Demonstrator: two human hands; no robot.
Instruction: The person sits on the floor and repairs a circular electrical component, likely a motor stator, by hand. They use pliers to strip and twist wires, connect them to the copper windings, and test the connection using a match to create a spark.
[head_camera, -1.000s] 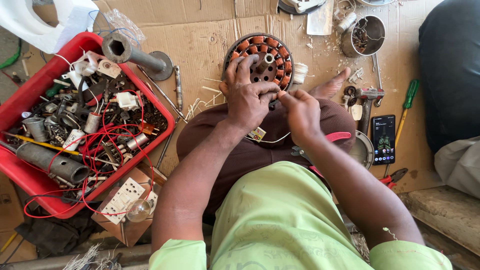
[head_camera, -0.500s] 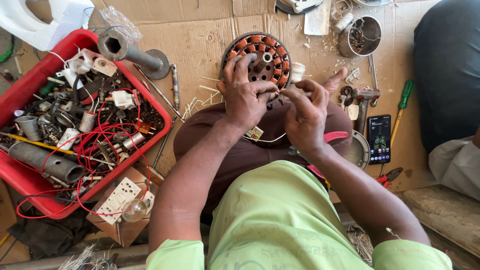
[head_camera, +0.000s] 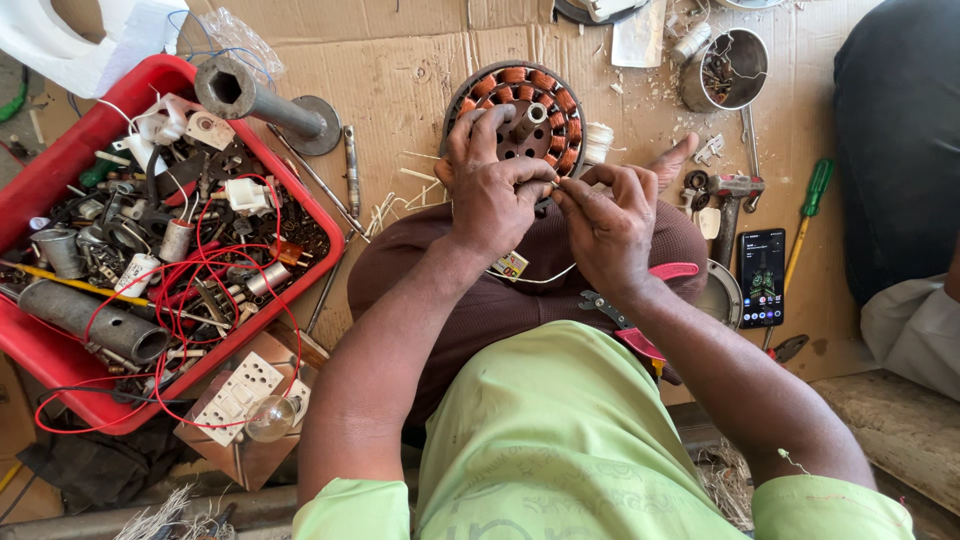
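we see a red plastic tub at the left, heaped with metal tubes, small white fittings, dark scrap parts and loops of red wire that spill over its near rim. a small steel bowl at the top right holds dark bits and shavings. around us on the cardboard sheet lie a heavy socket wrench, a white switch board with a bulb, a hammer, a green screwdriver and a dark phone; red-handled pliers rest on the brown-clad lap. the round motor stator, ringed with copper coils, sits on the cardboard just beyond the knees, flat side up, its central shaft pointing up toward us. our left hand curls over its near edge, fingers bent and covering part of the coils, thumb and forefinger pinched. our right hand meets it just beside, fingers closed in a pinch on a thin pale wire that droops across the lap.
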